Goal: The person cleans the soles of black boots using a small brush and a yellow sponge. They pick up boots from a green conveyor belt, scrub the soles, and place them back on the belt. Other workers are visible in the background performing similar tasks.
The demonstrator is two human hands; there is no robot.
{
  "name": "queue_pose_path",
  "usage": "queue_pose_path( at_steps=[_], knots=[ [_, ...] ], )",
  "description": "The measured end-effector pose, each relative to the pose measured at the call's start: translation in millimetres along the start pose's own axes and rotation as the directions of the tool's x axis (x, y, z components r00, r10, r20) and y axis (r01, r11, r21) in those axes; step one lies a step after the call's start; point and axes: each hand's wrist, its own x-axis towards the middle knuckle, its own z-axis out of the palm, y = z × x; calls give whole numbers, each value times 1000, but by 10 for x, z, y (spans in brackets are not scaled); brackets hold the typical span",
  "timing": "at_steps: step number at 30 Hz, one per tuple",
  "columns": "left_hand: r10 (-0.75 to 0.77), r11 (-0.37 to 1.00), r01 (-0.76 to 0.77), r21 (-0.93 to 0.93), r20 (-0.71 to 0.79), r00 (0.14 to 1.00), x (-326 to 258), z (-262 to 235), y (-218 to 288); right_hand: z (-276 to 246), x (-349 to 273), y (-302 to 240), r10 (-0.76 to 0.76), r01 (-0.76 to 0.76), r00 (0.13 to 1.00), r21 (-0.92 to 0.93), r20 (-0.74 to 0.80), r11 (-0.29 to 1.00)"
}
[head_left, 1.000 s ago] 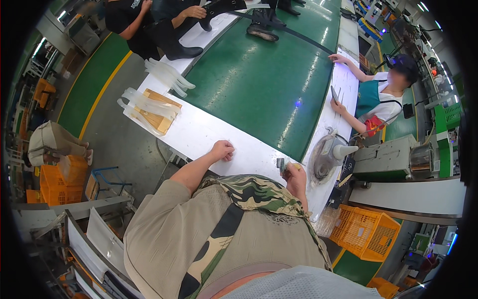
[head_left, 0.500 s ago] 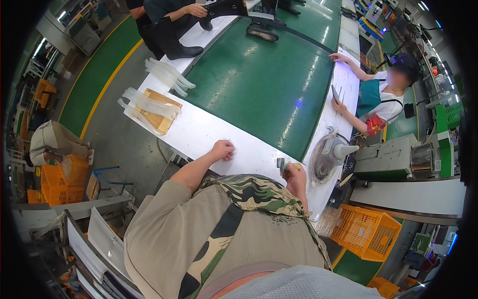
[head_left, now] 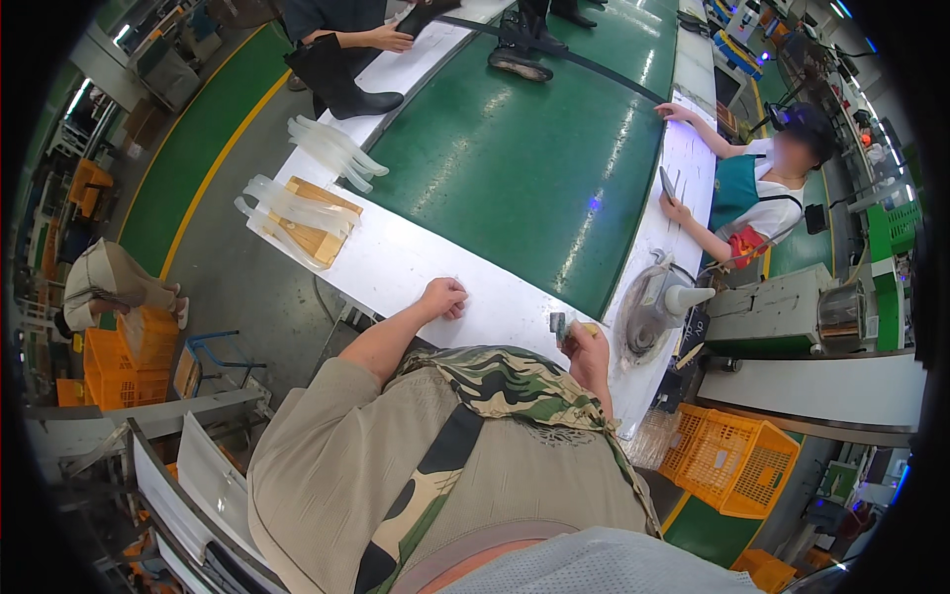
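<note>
My left hand (head_left: 443, 298) rests on the white tabletop (head_left: 411, 259) with its fingers curled into a loose fist; nothing shows in it. Close to the front edge, my right hand (head_left: 588, 352) is closed around a small brush (head_left: 559, 325) with a dark greenish-grey head and a yellowish handle. Part of the handle is hidden by the fingers. To the right of that hand stands a translucent round container (head_left: 643, 322) with a pale nozzle. Farther left, translucent white curved plastic pieces (head_left: 332, 147) lie on the table, some over a tan board (head_left: 322, 220).
A green conveyor belt (head_left: 515, 178) runs away between white side tables. Black boots (head_left: 346, 84) stand at the far left beside a co-worker's hand (head_left: 391, 39). Another person (head_left: 777, 188) sits at the right. Orange crates (head_left: 727, 460) are at lower right.
My hands have not moved. At the far left, the co-worker's hand has shifted and the boot it held has moved up the table. The bent person at left has shifted slightly.
</note>
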Motion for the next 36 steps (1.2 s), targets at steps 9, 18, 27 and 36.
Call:
queue_pose_path(
  at_steps=[9, 18, 27, 36],
  knots=[
    [-1, 1000, 1, -16, 0, 1000, 7, 5, -3, 5, 19, 16, -5, 6, 1000, 12, -17, 1000],
    [2, 1000, -2, -12, -10, 1000, -11, 19, 19, -27, 13, 7, 3, -3, 1000, -21, 16, 1000],
    [-7, 1000, 7, -21, -7, 1000, -11, 23, 29, 22, -15, -15, -14, 14, 1000, -1, -10, 1000],
    [-1, 1000, 1, -18, -6, 1000, -17, 24, 32, 8, 3, -11, -18, 18, 1000, -2, -7, 1000]
  ],
)
